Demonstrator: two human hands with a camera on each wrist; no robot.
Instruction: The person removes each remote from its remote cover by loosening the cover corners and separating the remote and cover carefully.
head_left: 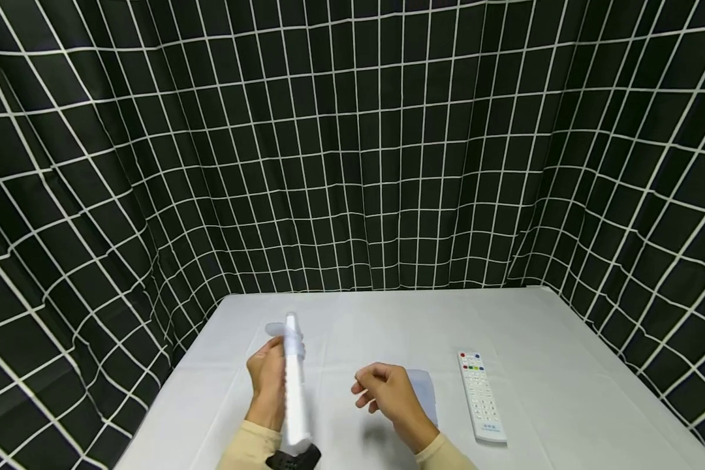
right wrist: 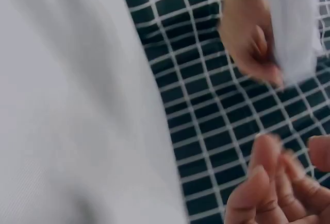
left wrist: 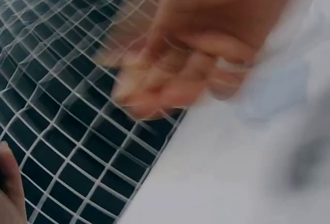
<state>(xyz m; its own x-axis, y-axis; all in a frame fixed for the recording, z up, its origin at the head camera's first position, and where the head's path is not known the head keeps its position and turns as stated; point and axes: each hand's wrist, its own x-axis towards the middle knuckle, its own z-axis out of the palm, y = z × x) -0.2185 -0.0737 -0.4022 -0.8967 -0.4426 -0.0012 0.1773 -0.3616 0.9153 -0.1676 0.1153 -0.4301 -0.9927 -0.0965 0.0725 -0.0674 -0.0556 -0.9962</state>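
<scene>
My left hand (head_left: 267, 375) grips a long, narrow white bar-shaped object (head_left: 295, 398), raised over the table and pointing away from me. Its left edge looks bumpy, and a pale blue band (head_left: 294, 344) wraps its far part, with a blue flap standing out to the left. In the right wrist view, the same white object (right wrist: 295, 23) appears broad and blurred beside the left hand (right wrist: 247, 44). My right hand (head_left: 388, 395) hovers over the table, fingers loosely bent, holding nothing. Partly behind it lies a pale blue sheet (head_left: 424, 388).
A white remote control (head_left: 483, 398) with coloured buttons at its far end lies to the right. All of this is on a white-covered table (head_left: 540, 352). Black curtain (head_left: 382, 163) with a white grid stands behind the table and along both sides.
</scene>
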